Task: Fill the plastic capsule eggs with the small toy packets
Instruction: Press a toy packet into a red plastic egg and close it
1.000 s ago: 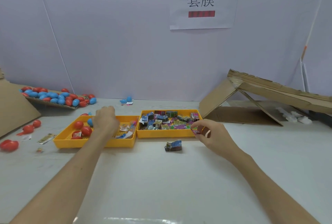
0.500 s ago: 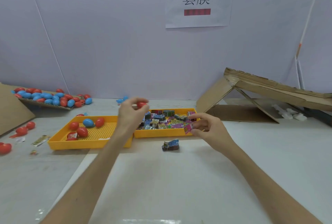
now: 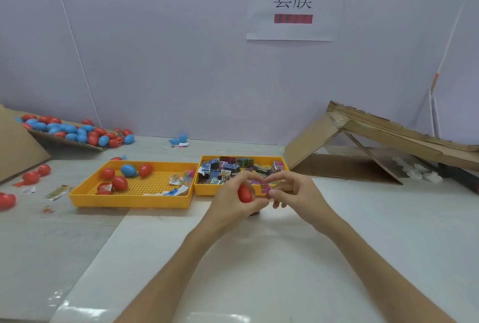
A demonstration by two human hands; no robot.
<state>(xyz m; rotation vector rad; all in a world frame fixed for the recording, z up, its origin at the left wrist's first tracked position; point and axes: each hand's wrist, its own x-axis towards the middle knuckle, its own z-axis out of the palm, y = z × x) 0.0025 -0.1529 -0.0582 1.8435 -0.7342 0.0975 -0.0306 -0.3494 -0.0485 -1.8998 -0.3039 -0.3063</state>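
While our left grip [image 3: 230, 202] curls round the red egg [image 3: 245, 193], our right grip [image 3: 295, 193] pinches a pink packet [image 3: 265, 189] just beside it on the right.

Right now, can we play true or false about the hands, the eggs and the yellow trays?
1. The left hand holds a red egg. True.
2. The right hand is empty. False: it pinches a pink packet.
3. The left tray has no blue egg in it. False: one blue egg lies there among red ones.
4. The right tray holds many small packets. True.
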